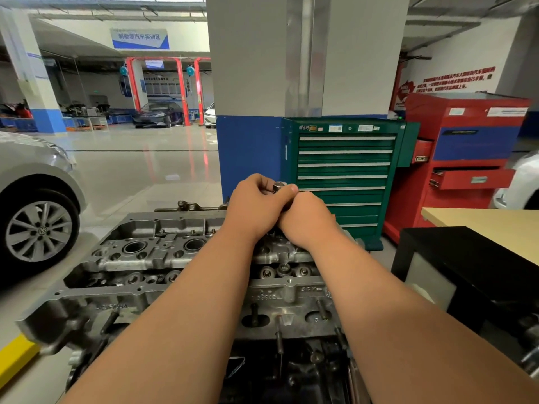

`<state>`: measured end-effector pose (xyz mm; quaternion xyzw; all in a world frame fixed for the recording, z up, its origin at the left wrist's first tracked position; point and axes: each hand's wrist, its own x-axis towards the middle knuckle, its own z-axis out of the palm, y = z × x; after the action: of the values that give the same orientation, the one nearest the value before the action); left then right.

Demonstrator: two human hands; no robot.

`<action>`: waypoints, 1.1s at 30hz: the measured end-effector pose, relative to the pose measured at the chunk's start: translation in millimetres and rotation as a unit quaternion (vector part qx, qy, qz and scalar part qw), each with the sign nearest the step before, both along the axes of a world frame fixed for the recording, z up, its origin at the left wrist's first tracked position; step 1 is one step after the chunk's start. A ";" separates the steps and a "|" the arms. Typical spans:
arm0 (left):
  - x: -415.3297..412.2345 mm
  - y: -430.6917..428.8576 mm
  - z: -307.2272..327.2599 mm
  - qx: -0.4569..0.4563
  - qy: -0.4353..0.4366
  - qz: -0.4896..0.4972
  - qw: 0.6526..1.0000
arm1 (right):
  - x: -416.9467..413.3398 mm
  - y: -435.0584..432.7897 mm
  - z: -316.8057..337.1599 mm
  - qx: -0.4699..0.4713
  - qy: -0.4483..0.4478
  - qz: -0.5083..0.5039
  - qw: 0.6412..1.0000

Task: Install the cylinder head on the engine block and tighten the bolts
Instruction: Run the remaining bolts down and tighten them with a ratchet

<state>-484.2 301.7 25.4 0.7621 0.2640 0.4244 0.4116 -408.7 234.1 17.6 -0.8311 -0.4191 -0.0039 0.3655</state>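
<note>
The grey metal cylinder head (140, 258) lies across the engine block (291, 368) in front of me, with open bores and bolt holes showing on its top. Both arms reach over its far right part. My left hand (253, 205) is closed around a chrome tool whose round socket end (280, 186) sticks up between the fingers. My right hand (309, 220) sits just below and against the left, wrapped on the same tool. The tool's shaft and whatever bolt is under it are hidden by the hands.
A green drawer cabinet (344, 176) stands behind the engine, with a red tool cabinet (466, 147) to its right. A black and beige table (472, 252) is close on the right. A silver car (35, 205) is parked at the left. A blue-and-grey pillar (250, 112) rises behind.
</note>
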 end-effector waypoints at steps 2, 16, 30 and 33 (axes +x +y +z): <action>-1.3 1.4 0.2 0.002 -0.021 -0.004 1.000 | -0.4 -3.5 0.9 -0.014 0.006 0.037 0.999; -1.6 0.8 0.6 -0.038 0.013 0.020 0.999 | 2.7 -3.8 -1.0 0.008 0.000 0.042 0.999; -1.4 1.2 0.1 0.008 -0.027 0.014 1.000 | 0.6 -5.6 0.5 -0.008 -0.005 0.052 0.999; -1.5 0.7 -0.7 0.003 -0.015 -0.011 1.000 | 2.5 -4.6 -0.1 -0.007 -0.005 0.041 0.999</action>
<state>-485.6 302.3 24.7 0.7599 0.2481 0.4315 0.4181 -406.2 229.5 17.5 -0.8156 -0.4550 0.0100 0.3574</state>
